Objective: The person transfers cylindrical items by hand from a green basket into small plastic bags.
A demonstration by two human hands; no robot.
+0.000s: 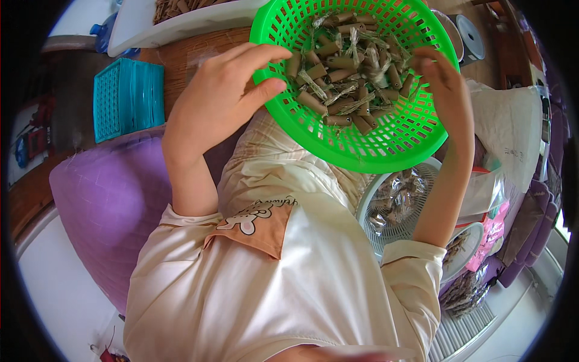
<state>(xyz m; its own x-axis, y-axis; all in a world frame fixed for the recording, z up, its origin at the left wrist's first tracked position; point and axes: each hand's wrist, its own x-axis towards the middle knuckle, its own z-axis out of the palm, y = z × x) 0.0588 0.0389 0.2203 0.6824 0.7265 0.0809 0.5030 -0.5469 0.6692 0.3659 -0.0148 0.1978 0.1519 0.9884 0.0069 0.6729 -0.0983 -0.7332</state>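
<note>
A bright green plastic basket with slotted walls sits in front of me, tilted toward me. Many short brown cardboard-like tubes lie in it, several with clear, crinkled film strands at their ends. My left hand is at the basket's left rim, thumb and forefinger apart, nothing visible between them. Over the right rim reaches my right hand, its fingers loosely bent above the tubes; no held thing shows. One piece near the middle of the pile is blurred.
A teal plastic basket stands at the left beside a purple cover. Behind is a white tray with brown pieces. At right, a pale round basket holds film-wrapped pieces, near a smaller white basket and a white bag.
</note>
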